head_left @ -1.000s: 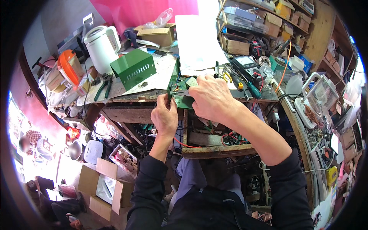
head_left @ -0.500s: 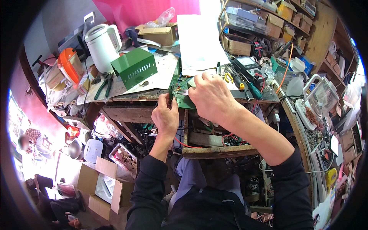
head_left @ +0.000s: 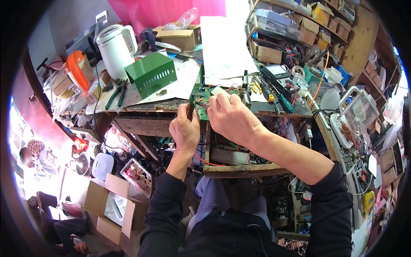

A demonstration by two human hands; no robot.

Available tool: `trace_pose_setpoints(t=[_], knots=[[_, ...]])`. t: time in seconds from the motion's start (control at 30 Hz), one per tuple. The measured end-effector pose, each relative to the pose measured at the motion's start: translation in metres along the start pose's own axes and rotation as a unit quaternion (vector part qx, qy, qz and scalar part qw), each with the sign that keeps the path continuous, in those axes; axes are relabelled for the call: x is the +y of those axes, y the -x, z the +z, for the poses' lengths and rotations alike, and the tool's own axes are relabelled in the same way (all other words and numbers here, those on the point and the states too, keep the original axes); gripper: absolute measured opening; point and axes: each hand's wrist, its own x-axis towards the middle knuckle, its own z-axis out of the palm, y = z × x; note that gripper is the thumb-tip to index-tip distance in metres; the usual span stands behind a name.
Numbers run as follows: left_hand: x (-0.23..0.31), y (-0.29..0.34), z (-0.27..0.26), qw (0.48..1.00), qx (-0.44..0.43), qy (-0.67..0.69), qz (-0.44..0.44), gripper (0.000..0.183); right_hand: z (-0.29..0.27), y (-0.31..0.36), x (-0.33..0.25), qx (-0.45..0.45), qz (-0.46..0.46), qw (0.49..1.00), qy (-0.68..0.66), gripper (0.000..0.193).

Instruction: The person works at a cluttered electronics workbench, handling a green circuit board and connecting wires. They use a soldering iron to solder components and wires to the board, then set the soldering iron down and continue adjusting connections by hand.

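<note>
the left hand (head_left: 185,128) is curled shut at the front edge of the cluttered wooden workbench (head_left: 141,105), its fingers pinching a slim dark tool (head_left: 198,103) whose tip points toward the green circuit board (head_left: 204,99); what kind of tool it is cannot be told at this size. the right hand (head_left: 233,116) lies just beside the left, fingers bent down over the board and pressing on its top edge, so the board is held between the two hands at the bench's near edge, tilted up rather than lying flat. most of the board is hidden under the right hand's fingers. just behind the board a white sheet of paper (head_left: 224,47) stands propped up, and to the left of it a green metal box (head_left: 150,73) with vent slots sits on a pale sheet. further left are green-handled pliers (head_left: 114,94), a white electric kettle (head_left: 114,43) and an orange-lidded container (head_left: 77,70). to the right of the hands lie a screwdriver with a green handle (head_left: 283,103) and a multimeter (head_left: 279,75). a cardboard box (head_left: 182,37) sits at the back of the bench. below the bench, red wires (head_left: 205,160) hang near the left wrist, and an open cardboard carton (head_left: 113,205) sits on the floor at lower left.
</note>
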Motion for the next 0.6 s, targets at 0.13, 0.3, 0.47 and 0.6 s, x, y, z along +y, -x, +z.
trace_pose_setpoints(t=[0.13,0.3,0.47,0.6], knots=[[-0.005,0.0,0.002,1.0,0.005,0.005,0.014,0.013,0.007,0.004,-0.003,0.012,0.0,1.0,-0.008,0.013],[-0.004,0.005,0.005,0.999,0.029,0.027,0.034,0.037,0.006,0.01,-0.008,-0.004,0.04,0.999,-0.032,0.01],[-0.001,0.002,-0.002,0.976,0.111,-0.066,0.173,0.061,0.008,0.018,-0.007,0.027,0.067,0.996,-0.051,0.009],[0.01,0.0,-0.018,0.952,0.109,-0.145,0.246,0.036,0.011,0.026,-0.01,0.055,0.097,0.991,-0.075,0.009]])
